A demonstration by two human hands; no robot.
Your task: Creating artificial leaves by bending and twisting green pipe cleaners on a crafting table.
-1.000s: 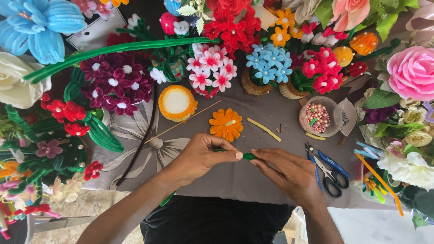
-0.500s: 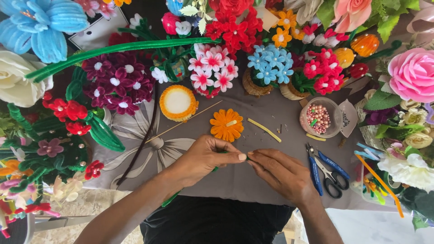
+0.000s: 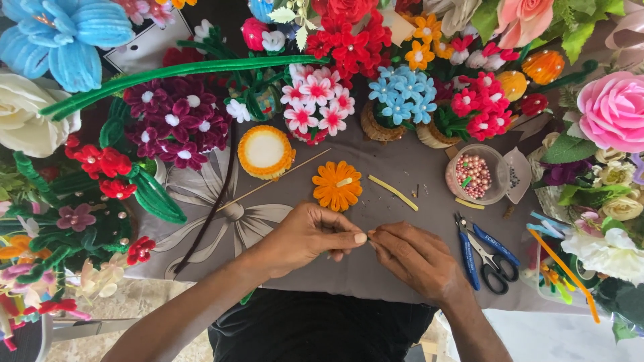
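From my remote seat I read the table from the left edge. A big blue fuzzy flower [image 3: 64, 37] and a cream one [image 3: 27, 121] sit at the far left, with a cluster of dark maroon blossoms [image 3: 178, 124] just beyond and a long green stem [image 3: 181, 70] lying across them. Further along, a round orange-rimmed disc [image 3: 266, 151] rests on the grey cloth [image 3: 402, 167], and an orange flower head [image 3: 337, 186] lies just right of it.

Below that, my left hand [image 3: 305, 238] is pinched closed, thumb against fingertips, and my right hand [image 3: 419, 258] meets it the same way. Between the two sets of fingertips a thin stem piece [image 3: 368, 238] is gripped; it is mostly hidden, so I cannot tell its colour or length.

Right of the hands, blue-handled pliers [image 3: 467, 251] and scissors [image 3: 493, 258] lie side by side. Above them stands a clear round cup [image 3: 493, 164] holding pink beads [image 3: 473, 175], its lid [image 3: 516, 174] leaning beside it. A small woven basket [image 3: 376, 127] holds light blue flowers [image 3: 402, 90].
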